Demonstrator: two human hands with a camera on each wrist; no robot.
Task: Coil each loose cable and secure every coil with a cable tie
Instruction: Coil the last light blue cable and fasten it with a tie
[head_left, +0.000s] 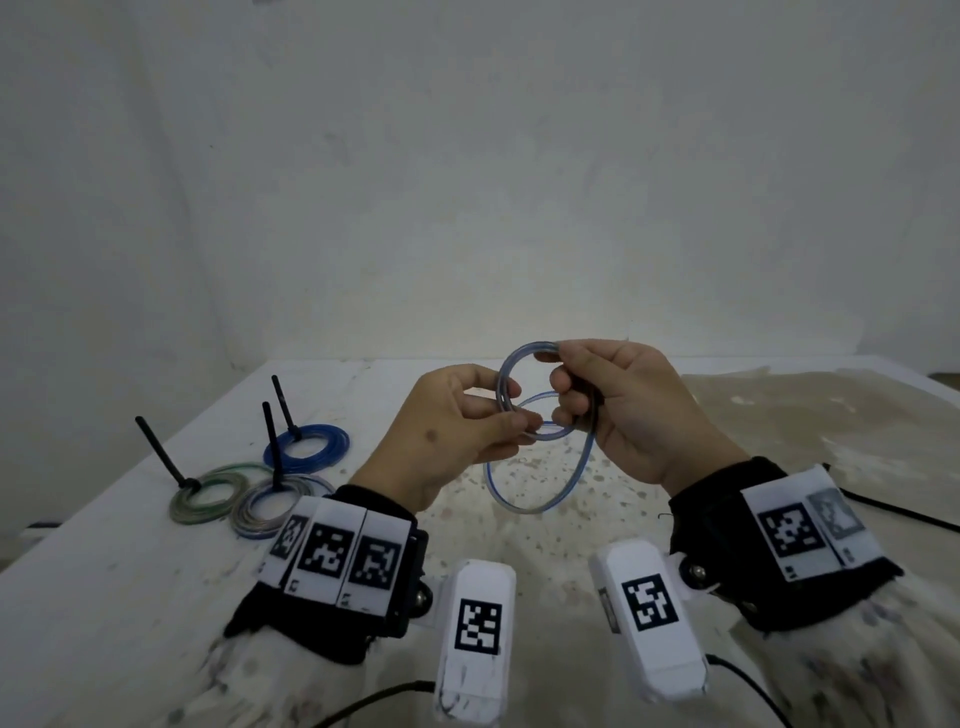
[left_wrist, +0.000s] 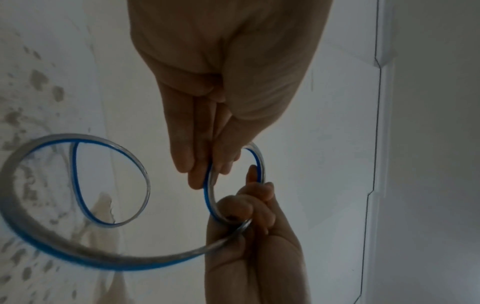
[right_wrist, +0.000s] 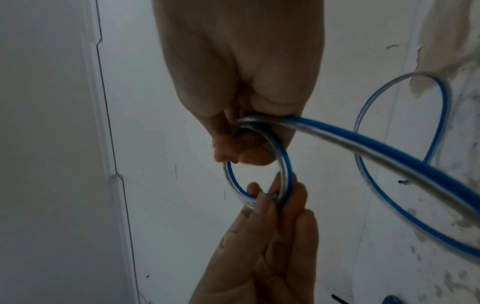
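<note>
A clear flexible cable with a blue stripe (head_left: 540, 467) is held in the air above the stained white surface (head_left: 130, 587), between the two hands. A small upper loop of it is pinched by the left hand (head_left: 457, 426) between thumb and fingertips on its left side, and the same loop is gripped on its right side by the curled fingers of the right hand (head_left: 623, 410). A second loop crosses just below the first, and a larger loop hangs down from the hands towards the surface; whether it touches the surface cannot be told. In the left wrist view, the cable (left_wrist: 78, 257) is seen sweeping in a wide arc out to the left from the right hand (left_wrist: 254, 236), while the left hand (left_wrist: 221, 82) is closed on the small loop. In the right wrist view, a thick run of the cable (right_wrist: 363, 148) leaves the right hand (right_wrist: 241, 72), and the loop's far side is pinched by the left hand (right_wrist: 259, 246).

On the surface to the left, three finished coils lie close together: a blue coil (head_left: 307, 442), a green and grey coil (head_left: 208, 493) and a grey and blue coil (head_left: 270, 512), the last two touching. From each, a black cable tie tail (head_left: 270, 441) stands up.
</note>
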